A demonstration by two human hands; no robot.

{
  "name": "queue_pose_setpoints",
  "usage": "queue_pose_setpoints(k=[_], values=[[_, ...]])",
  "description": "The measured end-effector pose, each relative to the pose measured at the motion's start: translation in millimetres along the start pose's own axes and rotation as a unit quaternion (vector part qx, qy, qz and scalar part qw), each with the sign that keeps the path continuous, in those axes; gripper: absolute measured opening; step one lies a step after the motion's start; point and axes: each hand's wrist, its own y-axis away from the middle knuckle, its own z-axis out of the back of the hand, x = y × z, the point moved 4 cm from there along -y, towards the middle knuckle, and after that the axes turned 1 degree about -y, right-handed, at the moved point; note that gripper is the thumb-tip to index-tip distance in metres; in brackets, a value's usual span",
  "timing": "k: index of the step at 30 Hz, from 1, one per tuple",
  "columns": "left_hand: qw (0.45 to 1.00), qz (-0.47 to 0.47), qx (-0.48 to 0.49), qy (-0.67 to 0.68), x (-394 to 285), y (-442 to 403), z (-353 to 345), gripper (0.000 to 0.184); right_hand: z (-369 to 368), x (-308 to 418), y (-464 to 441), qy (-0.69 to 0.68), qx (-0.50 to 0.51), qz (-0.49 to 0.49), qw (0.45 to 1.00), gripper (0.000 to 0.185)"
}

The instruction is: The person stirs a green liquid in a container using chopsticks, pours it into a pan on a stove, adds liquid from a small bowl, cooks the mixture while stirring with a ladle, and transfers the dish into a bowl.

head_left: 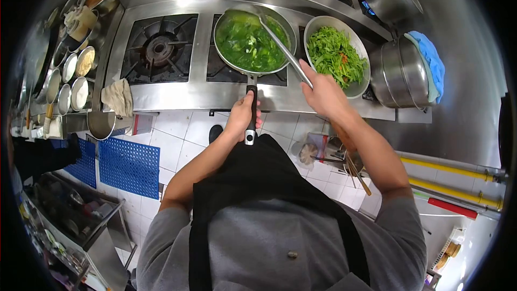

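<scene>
A frying pan point(217, 36) sits on the middle burner, holding green leafy vegetables point(253, 46) in greenish liquid. My left hand point(242, 116) is closed around its black handle point(251, 105), which points toward me. In my right hand point(327, 94) is the metal shaft of a ladle point(285, 51), running up and left into the pan; its head lies at the pan's upper edge, partly in the greens. To the right of the pan stands a pale bowl point(362, 82) of fresh green leaves point(336, 56) with a few orange-red bits among them.
An unlit burner point(159, 48) is at left. Small containers point(79, 92) and a folded cloth point(117, 97) lie farther left. Large pots point(390, 2) stand back right near blue flames point(368, 8). A steel pot point(401, 73) with a blue cloth point(429, 62) is at right.
</scene>
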Motion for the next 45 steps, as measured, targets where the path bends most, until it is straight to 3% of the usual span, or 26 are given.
queue_pose_setpoints(k=[1,2,4,8,17,25,27,28,30,34,36,38,40,42,43,44,45], values=[[1.000,0.000,-0.001,0.003,0.2,0.5,2.1,0.044,-10.8,-14.9,-10.3,0.059,-0.045,0.064,0.995,0.059],[1.000,-0.002,-0.002,0.007,0.5,0.0,4.0,0.044,-10.7,-21.0,-19.8,0.062,-0.043,0.067,0.995,0.059],[1.000,-0.014,0.011,0.007,1.8,0.9,5.7,0.046,-13.0,-27.4,-35.2,0.210,-0.024,0.109,0.971,0.064],[0.998,-0.023,-0.019,-0.054,-1.5,1.6,4.9,0.045,-19.6,-43.3,-45.4,0.274,0.002,0.187,0.943,0.074],[0.997,-0.021,-0.024,-0.076,-4.7,4.2,9.6,0.046,37.6,-98.9,-23.4,0.414,0.055,0.291,0.861,0.080],[0.998,-0.025,-0.005,-0.058,-4.4,5.2,16.2,0.048,78.2,-121.2,-22.3,0.496,-0.012,0.308,0.812,0.083],[0.995,-0.010,0.069,0.065,-6.7,13.7,17.0,0.051,81.0,-123.9,-21.6,0.484,-0.021,0.274,0.831,0.082],[0.995,-0.012,0.073,0.063,-1.6,13.9,25.7,0.051,84.1,-126.2,-20.9,0.471,-0.031,0.239,0.849,0.082],[0.990,0.074,0.112,0.050,33.0,1.2,51.9,0.064,78.0,-115.7,-18.3,0.394,-0.006,0.139,0.909,0.075],[0.983,0.131,0.128,0.003,117.7,-69.7,106.4,0.057,40.4,-95.2,-35.6,0.208,-0.034,0.091,0.973,0.065],[0.991,0.114,0.064,0.027,132.2,-93.9,114.0,0.052,18.6,-85.6,-46.7,0.127,-0.034,0.048,0.990,0.059],[0.981,0.130,0.112,0.089,108.8,-76.5,86.5,0.051,-2.9,-76.0,-54.1,0.087,-0.031,0.005,0.996,0.057],[0.959,0.116,0.246,0.082,80.7,-49.6,60.3,0.052,-42.2,-78.5,-57.4,-0.035,-0.024,-0.005,0.999,0.058],[0.952,0.133,0.269,0.064,74.2,-36.0,61.5,0.054,-64.0,-56.3,-45.0,-0.354,0.085,-0.108,0.925,0.051],[0.954,0.163,0.251,0.034,79.6,-35.2,67.3,0.051,-74.6,-52.4,-41.5,-0.534,0.131,-0.130,0.825,0.042],[0.954,0.191,0.232,0.004,86.2,-38.0,74.7,0.048,-81.4,-48.0,-39.6,-0.690,0.171,-0.144,0.689,0.033],[0.965,0.189,0.183,0.016,103.7,-54.3,90.4,0.046,-80.4,-48.8,-37.6,-0.692,0.169,-0.140,0.687,0.033]])
